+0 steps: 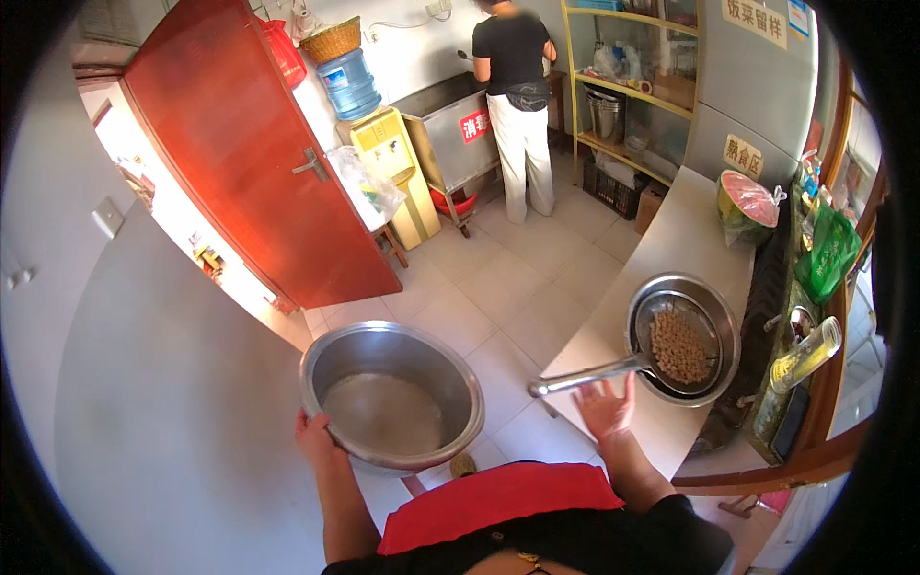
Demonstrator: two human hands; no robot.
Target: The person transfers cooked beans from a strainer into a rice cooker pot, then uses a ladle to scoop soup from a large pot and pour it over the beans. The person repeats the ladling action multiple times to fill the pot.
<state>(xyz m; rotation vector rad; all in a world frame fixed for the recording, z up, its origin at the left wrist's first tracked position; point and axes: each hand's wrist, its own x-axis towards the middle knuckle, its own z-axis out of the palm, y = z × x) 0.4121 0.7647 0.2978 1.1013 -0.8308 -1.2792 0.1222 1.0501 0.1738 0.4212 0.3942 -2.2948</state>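
Note:
My left hand [321,441] is closed on the rim of a large metal pot [477,407] at the lower middle. Cloudy liquid or a pale bottom shows inside it. To the right, a metal basin [730,350] sits on the light table, with a long-handled strainer [589,377] resting in it. Light brown beans or nuts [680,347] fill part of the strainer. My right hand [607,407] is just below the strainer's handle, palm up and fingers spread; whether it touches the handle is hard to tell.
A light table [652,259] runs along the right, bearing a wrapped cut watermelon [747,206]. On the sill beside it are a green bag [830,251] and a clear jar [807,355]. A red door [254,153] stands ajar at left. Another person [513,96] faces a metal sink [455,139] at the back.

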